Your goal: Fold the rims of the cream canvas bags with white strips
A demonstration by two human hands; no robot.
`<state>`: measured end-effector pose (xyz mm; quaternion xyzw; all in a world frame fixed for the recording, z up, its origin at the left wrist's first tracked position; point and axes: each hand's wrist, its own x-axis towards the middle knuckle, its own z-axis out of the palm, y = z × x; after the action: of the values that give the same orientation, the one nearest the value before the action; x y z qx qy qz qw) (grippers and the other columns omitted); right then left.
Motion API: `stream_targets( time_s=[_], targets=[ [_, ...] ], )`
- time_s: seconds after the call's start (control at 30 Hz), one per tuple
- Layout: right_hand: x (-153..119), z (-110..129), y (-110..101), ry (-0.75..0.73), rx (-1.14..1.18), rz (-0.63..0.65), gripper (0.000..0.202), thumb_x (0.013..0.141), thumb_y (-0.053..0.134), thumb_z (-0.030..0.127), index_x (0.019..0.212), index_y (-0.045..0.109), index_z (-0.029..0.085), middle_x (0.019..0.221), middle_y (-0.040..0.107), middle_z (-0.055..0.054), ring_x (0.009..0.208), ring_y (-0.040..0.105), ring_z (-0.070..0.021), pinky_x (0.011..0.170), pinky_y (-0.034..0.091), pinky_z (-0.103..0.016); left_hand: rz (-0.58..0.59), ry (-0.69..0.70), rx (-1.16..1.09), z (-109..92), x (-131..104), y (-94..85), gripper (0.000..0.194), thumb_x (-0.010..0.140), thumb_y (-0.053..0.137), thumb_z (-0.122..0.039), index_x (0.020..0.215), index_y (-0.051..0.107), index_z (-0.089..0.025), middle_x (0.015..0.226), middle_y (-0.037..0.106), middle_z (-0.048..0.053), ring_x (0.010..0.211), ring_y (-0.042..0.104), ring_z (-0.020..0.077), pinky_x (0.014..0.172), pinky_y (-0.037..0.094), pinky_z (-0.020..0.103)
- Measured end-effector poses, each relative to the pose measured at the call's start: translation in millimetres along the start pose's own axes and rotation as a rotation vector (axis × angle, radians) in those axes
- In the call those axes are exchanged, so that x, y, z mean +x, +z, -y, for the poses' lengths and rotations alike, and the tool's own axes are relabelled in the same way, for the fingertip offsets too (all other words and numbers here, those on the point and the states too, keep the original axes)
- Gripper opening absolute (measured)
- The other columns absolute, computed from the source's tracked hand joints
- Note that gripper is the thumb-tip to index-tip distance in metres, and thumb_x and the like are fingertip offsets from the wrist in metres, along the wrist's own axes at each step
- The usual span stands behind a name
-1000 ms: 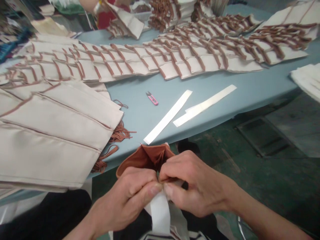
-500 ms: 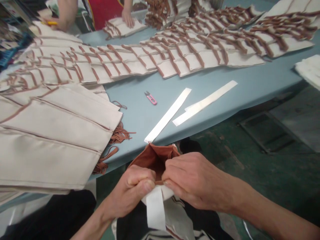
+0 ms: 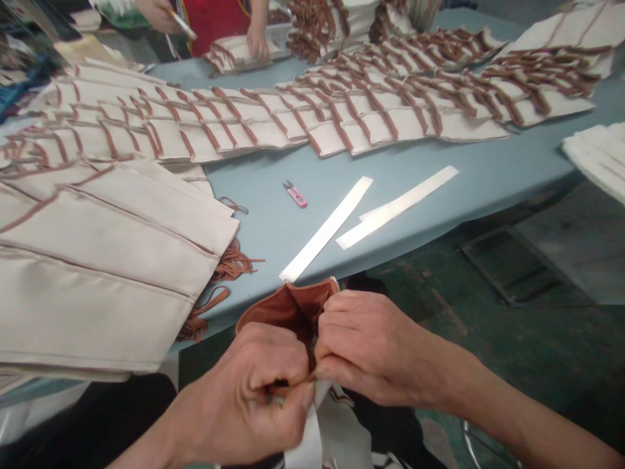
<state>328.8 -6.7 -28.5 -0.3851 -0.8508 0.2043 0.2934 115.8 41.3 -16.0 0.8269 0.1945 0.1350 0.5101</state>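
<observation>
A cream fabric pouch with a brown lining (image 3: 278, 307) is held below the table's front edge, its mouth open upward. My left hand (image 3: 258, 381) is closed in a pinch on the pouch's near rim, fingers curled and thumb beneath. Right beside it, my right hand (image 3: 366, 345) grips the same rim, and the fingertips of both hands nearly meet. From under the hands hangs a white strip (image 3: 308, 440) across the cream fabric. Exactly what lies between the fingertips is hidden.
On the blue-covered table (image 3: 258, 228) are pink snips (image 3: 295, 194), loose white strips (image 3: 328, 228), large cream panels (image 3: 97, 280) at left, brown cords (image 3: 234, 262) and long rows of brown-edged pieces (image 3: 288, 124). Across it, a person in a red apron (image 3: 215, 25) handles fabric.
My left hand has rolled over, its knuckles now up and its thumb nearer my right fingertips. The pouch has shifted slightly left. The other person's raised hand has moved right, holding a thin tool.
</observation>
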Motion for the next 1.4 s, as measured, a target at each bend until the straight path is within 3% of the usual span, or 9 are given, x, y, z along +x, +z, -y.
stream_targets(
  time_s=[0.17,0.27,0.37,0.47,0.63,0.77,0.87,1.17,1.4],
  targets=[
    [-6,-22,4,0.121,0.327,-0.007,0.048,0.111,0.028,0.042,0.080,0.058,0.020,0.076,0.065,-0.003,0.074,0.057,-0.0190,0.081,0.046,-0.037,-0.150,0.081,-0.158,1,-13,5.3,0.042,0.104,0.047,-0.029,0.069,0.025,-0.023,0.059,0.023,-0.007,0.051,0.031,0.0114,0.053,0.024,0.029],
    [-9,-31,10,0.151,0.323,-0.002,0.036,0.108,0.032,0.034,0.091,0.060,0.020,0.087,0.070,-0.007,0.084,0.060,-0.0213,0.095,0.046,-0.043,-0.237,0.073,-0.214,7,-22,4.5,0.049,0.109,0.041,-0.046,0.069,0.025,-0.022,0.061,0.019,-0.007,0.050,0.028,0.0113,0.051,0.022,0.029],
    [-7,-27,14,0.125,0.270,-0.052,0.012,0.095,0.048,0.021,0.091,0.059,0.020,0.087,0.069,-0.005,0.085,0.061,-0.0211,0.101,0.045,-0.046,-0.281,0.064,-0.220,9,-32,0.7,0.050,0.109,0.040,-0.048,0.069,0.026,-0.021,0.060,0.019,-0.006,0.049,0.029,0.0114,0.050,0.022,0.029],
    [-1,-11,4,0.078,0.215,-0.162,0.013,0.080,0.053,0.010,0.080,0.055,0.023,0.077,0.064,0.001,0.075,0.059,-0.0175,0.101,0.046,-0.044,-0.314,0.068,-0.182,8,-38,-10.8,0.050,0.109,0.039,-0.047,0.069,0.026,-0.021,0.059,0.021,-0.006,0.048,0.032,0.0112,0.049,0.023,0.028],
    [11,16,-40,0.108,0.196,-0.176,0.019,0.076,0.049,0.006,0.073,0.045,0.024,0.068,0.054,0.004,0.067,0.054,-0.0153,0.084,0.048,-0.035,-0.249,0.060,0.062,7,-29,-40.9,0.034,0.103,0.054,-0.056,0.090,0.060,-0.025,0.077,0.062,-0.003,0.067,0.059,0.0133,0.062,0.044,0.025],
    [19,21,-54,0.131,0.193,-0.092,0.017,0.079,0.044,0.008,0.071,0.042,0.023,0.066,0.052,0.004,0.064,0.050,-0.0141,0.068,0.041,-0.030,-0.173,0.184,0.211,-5,1,-46.2,0.010,0.095,0.064,-0.026,0.104,0.065,-0.023,0.098,0.072,-0.001,0.094,0.067,0.0164,0.089,0.047,0.026],
    [18,19,-51,0.180,0.169,-0.065,0.015,0.076,0.043,0.008,0.070,0.043,0.022,0.066,0.052,0.005,0.064,0.051,-0.0131,0.069,0.038,-0.030,-0.143,0.218,0.209,-16,21,-38.7,0.010,0.090,0.056,-0.013,0.089,0.062,-0.021,0.083,0.069,-0.004,0.081,0.065,0.0119,0.082,0.046,0.023],
    [-3,17,-30,0.244,0.160,-0.136,0.005,0.079,0.055,0.020,0.078,0.051,0.021,0.075,0.057,0.001,0.070,0.052,-0.0155,0.070,0.038,-0.029,-0.046,0.086,0.298,-25,14,-20.2,0.017,0.102,0.045,-0.017,0.091,0.057,-0.022,0.084,0.063,-0.004,0.082,0.060,0.0134,0.083,0.043,0.024],
    [1,11,-5,0.195,0.226,-0.221,0.025,0.085,0.066,0.029,0.075,0.044,0.022,0.069,0.045,0.006,0.065,0.044,-0.0130,0.065,0.031,-0.028,-0.053,0.011,0.177,-28,17,-20.5,0.017,0.096,0.046,-0.015,0.082,0.054,-0.021,0.074,0.059,-0.006,0.069,0.056,0.0104,0.071,0.040,0.022]
  ],
)
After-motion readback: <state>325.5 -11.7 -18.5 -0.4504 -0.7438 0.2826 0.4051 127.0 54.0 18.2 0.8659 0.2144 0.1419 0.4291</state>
